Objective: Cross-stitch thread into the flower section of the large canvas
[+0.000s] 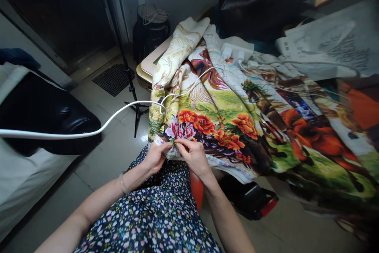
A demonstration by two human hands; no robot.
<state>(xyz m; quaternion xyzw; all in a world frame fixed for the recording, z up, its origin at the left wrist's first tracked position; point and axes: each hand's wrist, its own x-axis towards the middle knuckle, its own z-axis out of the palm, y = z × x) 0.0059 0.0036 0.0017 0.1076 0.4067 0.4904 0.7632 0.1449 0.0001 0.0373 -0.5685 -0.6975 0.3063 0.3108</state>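
Observation:
A large cross-stitch cloth (pixel 213 107) with orange and pink flowers and brown horses drapes over a table and down to my lap. At its near left edge, my left hand (pixel 156 156) pinches the fabric between thumb and fingers. Close beside it, my right hand (pixel 194 156) has thumb and forefinger pressed together at the pink flowers. Whatever lies between those right fingertips is too small to make out; a bit of green shows there. A white cable (pixel 127 107) crosses the cloth just beyond both hands.
A white power strip (pixel 237 50) with plugs rests on the cloth. Behind it are a black bag (pixel 254 4) and a printed white bag (pixel 334 40). A thin black stand (pixel 127 63) rises at left, near a black padded seat (pixel 59 111) and a floor mat (pixel 114 79).

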